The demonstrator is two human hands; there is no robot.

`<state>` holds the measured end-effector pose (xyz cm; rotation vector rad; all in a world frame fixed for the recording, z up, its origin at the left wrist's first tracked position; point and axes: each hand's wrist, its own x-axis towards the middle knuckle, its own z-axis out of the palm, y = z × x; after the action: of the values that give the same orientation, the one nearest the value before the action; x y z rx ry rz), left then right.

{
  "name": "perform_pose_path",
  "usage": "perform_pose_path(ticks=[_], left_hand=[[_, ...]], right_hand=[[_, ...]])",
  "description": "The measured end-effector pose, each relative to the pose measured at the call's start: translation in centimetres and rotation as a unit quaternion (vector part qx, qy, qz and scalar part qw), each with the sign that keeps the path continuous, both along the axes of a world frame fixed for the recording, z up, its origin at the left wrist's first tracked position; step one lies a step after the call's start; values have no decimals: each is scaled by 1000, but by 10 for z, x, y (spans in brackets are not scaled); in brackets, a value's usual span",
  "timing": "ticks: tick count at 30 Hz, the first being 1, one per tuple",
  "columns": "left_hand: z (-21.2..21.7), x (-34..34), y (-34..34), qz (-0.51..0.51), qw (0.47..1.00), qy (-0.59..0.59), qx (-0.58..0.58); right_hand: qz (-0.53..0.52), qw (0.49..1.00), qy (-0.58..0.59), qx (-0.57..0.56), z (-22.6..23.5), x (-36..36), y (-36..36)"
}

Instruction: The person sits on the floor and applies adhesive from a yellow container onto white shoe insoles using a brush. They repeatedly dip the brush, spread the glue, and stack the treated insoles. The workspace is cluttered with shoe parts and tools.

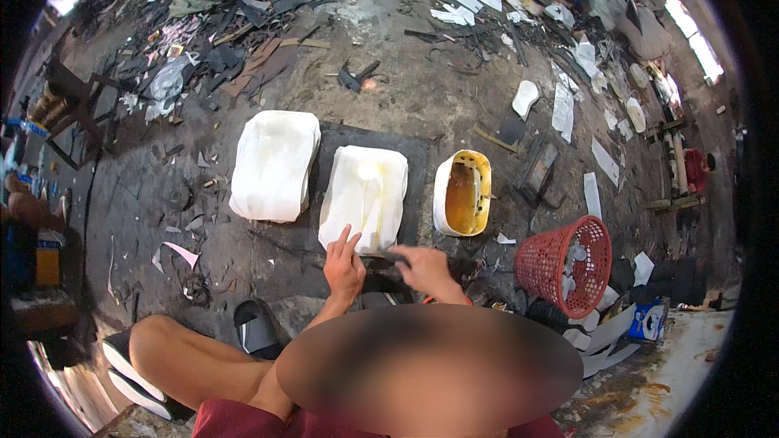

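- The cream sheet stack (363, 197) lies on a dark mat (415, 164), straight ahead of both hands, its long axis running away from the person
- The left hand (344, 266) rests fingers spread on the stack's near edge — the nearer hand to it
- The right hand (423, 266) closes on a small dark tool (393, 254) just beside that edge; what kind I cannot tell
- Counted: two cream stacks — the second stack (274, 164) lies to the left — one yellow tub (462, 192), one red basket (565, 264)
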<state>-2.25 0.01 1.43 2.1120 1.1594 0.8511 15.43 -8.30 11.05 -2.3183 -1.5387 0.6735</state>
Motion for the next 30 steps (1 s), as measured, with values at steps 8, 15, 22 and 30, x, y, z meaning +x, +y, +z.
perform_pose_path(ticks=[8,15,22,30], left_hand=[[18,5,-24,-258,910,307,-104],[17,14,-17,-243,909,304,-146],[13,0,2,-119,964,26,-236],[-25,-29,8,224,927,-51,-295]], right_hand=[[-2,996,-84,19,2,41,127],[19,998,-12,53,-23,73,208],[191,976,-60,-81,-59,57,164],[187,982,-12,29,-39,-27,69]])
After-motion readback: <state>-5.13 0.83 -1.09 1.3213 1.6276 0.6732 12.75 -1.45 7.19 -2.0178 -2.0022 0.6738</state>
